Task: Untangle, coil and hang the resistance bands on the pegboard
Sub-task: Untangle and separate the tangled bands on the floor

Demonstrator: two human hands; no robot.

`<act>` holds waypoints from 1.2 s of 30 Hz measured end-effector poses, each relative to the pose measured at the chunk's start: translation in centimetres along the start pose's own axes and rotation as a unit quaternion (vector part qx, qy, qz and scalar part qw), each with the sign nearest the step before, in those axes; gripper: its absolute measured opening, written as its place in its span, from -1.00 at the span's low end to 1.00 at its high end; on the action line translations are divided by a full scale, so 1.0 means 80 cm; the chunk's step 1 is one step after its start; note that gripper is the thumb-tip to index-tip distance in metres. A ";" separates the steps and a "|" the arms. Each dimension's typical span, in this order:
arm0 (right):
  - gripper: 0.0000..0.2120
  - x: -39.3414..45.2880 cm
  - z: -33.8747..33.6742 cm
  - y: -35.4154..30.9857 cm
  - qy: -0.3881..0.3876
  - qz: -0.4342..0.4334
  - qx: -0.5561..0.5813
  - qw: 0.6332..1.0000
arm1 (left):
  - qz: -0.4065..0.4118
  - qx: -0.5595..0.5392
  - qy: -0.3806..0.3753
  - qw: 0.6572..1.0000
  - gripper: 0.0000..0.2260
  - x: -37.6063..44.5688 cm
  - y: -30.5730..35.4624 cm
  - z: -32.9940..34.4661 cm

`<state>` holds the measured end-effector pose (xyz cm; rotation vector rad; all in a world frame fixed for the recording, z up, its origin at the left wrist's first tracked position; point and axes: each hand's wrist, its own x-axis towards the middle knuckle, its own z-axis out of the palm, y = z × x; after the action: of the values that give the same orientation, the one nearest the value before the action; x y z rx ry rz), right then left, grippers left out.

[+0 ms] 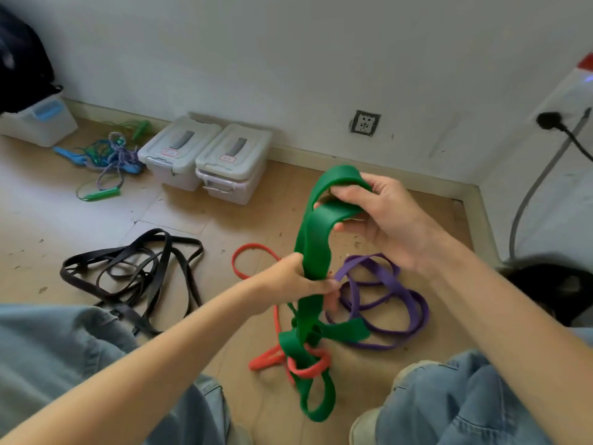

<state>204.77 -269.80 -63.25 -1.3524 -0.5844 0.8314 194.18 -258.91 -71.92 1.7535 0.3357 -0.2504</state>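
Right hand (382,216), right of centre: fingers curled round the top fold of the green band (313,239), holding it up. Left hand (300,282), just below centre: closed round the same band lower down, pinching its doubled strands together. Between the two grips, long axis near upright, leaning slightly toward the upper right of the frame; top loop pointing up toward the wall, tail hanging to the floor at lower centre.

Down there, still knotted: green loops threaded through the red band (308,369), lying low in the frame between the knees. Purple band (390,300) on the floor at centre right, passing close behind the left hand; whether caught in the green cannot be told. Black bands (134,271) heaped well apart at centre left.

Likely trouble: lifting higher probably drags the red band up and tightens the knot instead of freeing it. Stretched rubber slipping from either grip could snap back. No pegboard in view.
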 end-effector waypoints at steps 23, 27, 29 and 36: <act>-0.91 -0.012 0.008 -0.002 -0.080 -0.131 -0.221 0.963 | 0.209 0.015 0.016 0.978 -0.30 -0.010 0.040 -0.061; -0.86 -0.011 0.001 -0.003 -0.044 -0.162 -0.059 0.984 | 0.127 -0.024 0.019 0.991 -0.73 0.008 0.005 -0.024; -0.83 -0.007 -0.009 0.005 0.001 -0.154 -0.011 0.988 | 0.102 0.028 0.031 0.994 -0.88 0.010 0.002 -0.030; -0.35 -0.011 -0.021 0.033 -0.188 0.059 -0.213 0.957 | 0.189 -0.296 0.070 0.934 -0.88 -0.025 0.100 -0.080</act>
<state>205.06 -271.47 -66.03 -1.6412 -1.0322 1.1170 195.09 -254.33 -62.59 1.2015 0.1449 0.2394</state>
